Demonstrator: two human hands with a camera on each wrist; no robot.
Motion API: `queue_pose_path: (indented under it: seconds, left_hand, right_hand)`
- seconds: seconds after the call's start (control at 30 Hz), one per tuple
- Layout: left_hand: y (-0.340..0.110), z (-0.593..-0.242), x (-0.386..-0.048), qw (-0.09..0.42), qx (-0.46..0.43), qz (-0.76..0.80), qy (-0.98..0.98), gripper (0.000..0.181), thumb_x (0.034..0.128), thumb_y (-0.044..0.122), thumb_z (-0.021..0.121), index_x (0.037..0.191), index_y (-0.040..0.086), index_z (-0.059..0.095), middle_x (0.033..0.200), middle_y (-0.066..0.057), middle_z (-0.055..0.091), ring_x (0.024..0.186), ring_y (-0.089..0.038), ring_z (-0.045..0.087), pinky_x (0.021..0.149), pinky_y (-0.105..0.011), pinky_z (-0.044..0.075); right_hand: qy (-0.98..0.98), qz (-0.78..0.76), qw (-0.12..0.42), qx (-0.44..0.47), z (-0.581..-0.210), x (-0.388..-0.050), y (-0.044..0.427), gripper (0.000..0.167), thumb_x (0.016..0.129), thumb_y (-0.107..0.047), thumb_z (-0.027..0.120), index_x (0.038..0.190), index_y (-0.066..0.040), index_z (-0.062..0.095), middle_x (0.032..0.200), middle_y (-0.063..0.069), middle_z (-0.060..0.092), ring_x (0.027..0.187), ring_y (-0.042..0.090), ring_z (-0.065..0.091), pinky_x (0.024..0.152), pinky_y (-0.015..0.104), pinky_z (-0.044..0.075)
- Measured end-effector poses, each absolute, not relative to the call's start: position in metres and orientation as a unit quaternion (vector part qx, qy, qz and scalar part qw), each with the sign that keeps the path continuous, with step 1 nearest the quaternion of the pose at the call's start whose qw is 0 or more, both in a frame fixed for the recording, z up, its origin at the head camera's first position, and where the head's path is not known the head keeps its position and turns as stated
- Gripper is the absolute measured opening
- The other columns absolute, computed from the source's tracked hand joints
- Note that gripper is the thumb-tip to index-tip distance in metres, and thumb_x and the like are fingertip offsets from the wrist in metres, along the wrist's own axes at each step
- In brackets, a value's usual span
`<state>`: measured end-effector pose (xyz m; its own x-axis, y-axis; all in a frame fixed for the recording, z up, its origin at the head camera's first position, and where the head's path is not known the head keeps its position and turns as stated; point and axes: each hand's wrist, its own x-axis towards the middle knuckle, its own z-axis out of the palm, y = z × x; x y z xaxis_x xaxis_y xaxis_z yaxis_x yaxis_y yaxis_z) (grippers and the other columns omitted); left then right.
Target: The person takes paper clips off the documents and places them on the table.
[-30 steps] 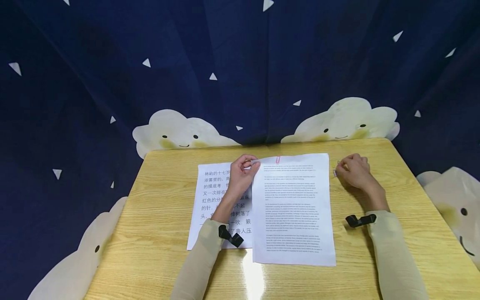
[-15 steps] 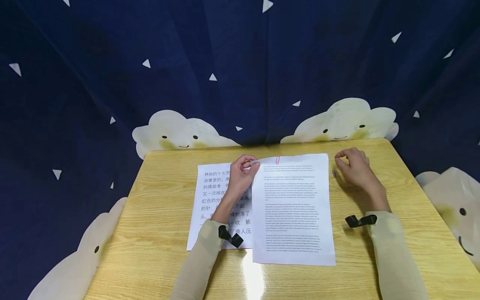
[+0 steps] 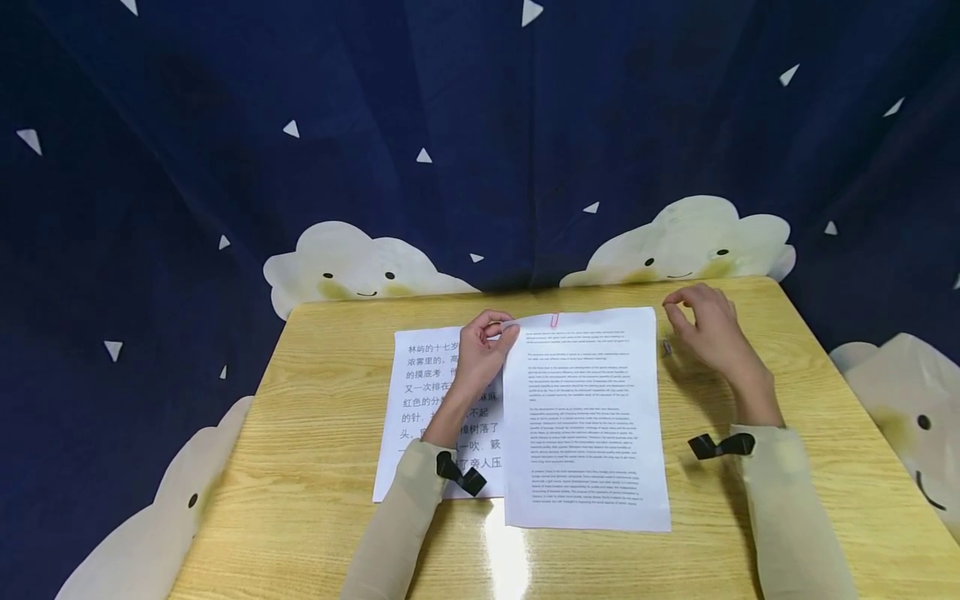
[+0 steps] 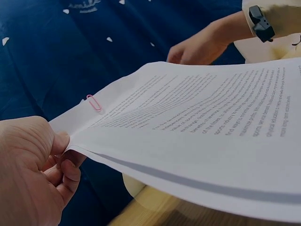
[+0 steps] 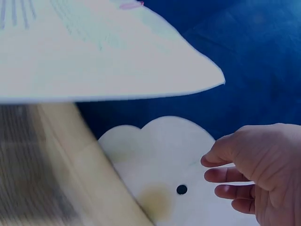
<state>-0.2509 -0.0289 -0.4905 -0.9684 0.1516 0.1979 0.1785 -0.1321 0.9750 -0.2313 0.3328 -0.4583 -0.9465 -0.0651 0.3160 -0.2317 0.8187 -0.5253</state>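
A printed sheet stack (image 3: 585, 433) with small text is on the right in the head view, its upper left corner raised. My left hand (image 3: 486, 340) pinches that corner between thumb and fingers, plain in the left wrist view. A pink paper clip (image 4: 94, 103) sits on the stack's top edge. My right hand (image 3: 705, 325) hovers right of the upper right corner, thumb and index tips close together. Whether something thin is between them cannot be made out in the right wrist view. A small clip (image 3: 667, 347) lies on the table just below that hand.
A large-print sheet (image 3: 405, 417) lies on the left, partly covered by the left forearm and the stack. Both rest on a wooden table (image 3: 315, 367). A dark blue curtain (image 3: 480, 150) with cloud pictures hangs behind the table's far edge.
My right hand has risen from near the small clips and moved slightly away, toward the table's far edge. My left hand keeps its pinch on the stack's corner.
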Motion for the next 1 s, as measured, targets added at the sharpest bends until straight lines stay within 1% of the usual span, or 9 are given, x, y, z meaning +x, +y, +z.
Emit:
queue_pose_path:
  seconds: [0.17, 0.33, 0.57, 0.63, 0.73, 0.87, 1.0]
  left_hand:
    - [-0.028, -0.491, -0.251, 0.006, -0.123, -0.742, -0.659, 0.019, 0.0998, 0.003, 0.069, 0.116, -0.006, 0.065, 0.097, -0.028, 0.074, 0.058, -0.011, 0.068, 0.057, -0.024, 0.054]
    - [-0.028, -0.491, -0.25, 0.007, -0.128, -0.74, -0.66, 0.019, 0.1004, 0.007, 0.07, 0.114, -0.005, 0.065, 0.096, -0.025, 0.075, 0.06, -0.01, 0.07, 0.057, -0.023, 0.054]
    - [-0.028, -0.491, -0.248, 0.001, -0.142, -0.742, -0.655, 0.018, 0.1014, 0.007, 0.068, 0.115, -0.005, 0.065, 0.095, -0.023, 0.076, 0.061, -0.01, 0.071, 0.057, -0.024, 0.055]
    - [-0.027, -0.492, -0.248, -0.001, -0.144, -0.744, -0.652, 0.02, 0.1014, 0.008, 0.068, 0.115, -0.006, 0.064, 0.096, -0.024, 0.076, 0.062, -0.01, 0.072, 0.057, -0.024, 0.055]
    - [-0.026, -0.494, -0.248, -0.002, -0.143, -0.744, -0.652, 0.021, 0.1013, 0.009, 0.069, 0.115, -0.006, 0.064, 0.096, -0.023, 0.076, 0.062, -0.01, 0.071, 0.057, -0.023, 0.055]
    - [-0.025, -0.494, -0.247, -0.003, -0.144, -0.74, -0.657, 0.019, 0.101, 0.008, 0.069, 0.115, -0.004, 0.065, 0.095, -0.019, 0.077, 0.061, -0.01, 0.07, 0.058, -0.022, 0.054]
    - [-0.025, -0.493, -0.246, -0.007, -0.15, -0.742, -0.653, 0.018, 0.1011, 0.005, 0.068, 0.115, -0.004, 0.065, 0.093, -0.016, 0.077, 0.061, -0.009, 0.07, 0.057, -0.023, 0.053]
  right_hand:
    - [-0.934, 0.307, 0.159, 0.092, -0.446, -0.226, 0.323, 0.026, 0.109, -0.017, 0.053, 0.115, 0.005, 0.066, 0.124, 0.028, 0.06, 0.122, 0.048, 0.047, 0.105, 0.067, 0.027]
    - [-0.923, 0.323, 0.172, 0.115, -0.436, -0.221, 0.313, 0.024, 0.108, -0.017, 0.056, 0.112, 0.003, 0.068, 0.121, 0.026, 0.063, 0.123, 0.046, 0.049, 0.108, 0.067, 0.026]
    - [-0.921, 0.323, 0.171, 0.134, -0.421, -0.213, 0.294, 0.03, 0.109, -0.025, 0.058, 0.112, 0.003, 0.069, 0.126, 0.026, 0.063, 0.132, 0.048, 0.044, 0.112, 0.067, 0.022]
    - [-0.923, 0.318, 0.17, 0.138, -0.419, -0.211, 0.289, 0.029, 0.108, -0.026, 0.061, 0.11, 0.001, 0.069, 0.126, 0.026, 0.063, 0.133, 0.047, 0.043, 0.111, 0.067, 0.022]
    - [-0.924, 0.307, 0.173, 0.149, -0.42, -0.211, 0.285, 0.022, 0.105, -0.023, 0.066, 0.105, -0.001, 0.069, 0.121, 0.024, 0.065, 0.131, 0.047, 0.044, 0.108, 0.065, 0.025]
    - [-0.923, 0.295, 0.186, 0.164, -0.423, -0.213, 0.281, 0.012, 0.1, -0.015, 0.072, 0.1, -0.003, 0.069, 0.114, 0.021, 0.066, 0.126, 0.045, 0.046, 0.099, 0.059, 0.029]
    - [-0.922, 0.288, 0.195, 0.169, -0.424, -0.213, 0.278, 0.009, 0.096, -0.011, 0.076, 0.097, -0.004, 0.07, 0.112, 0.019, 0.066, 0.121, 0.043, 0.048, 0.094, 0.056, 0.03]
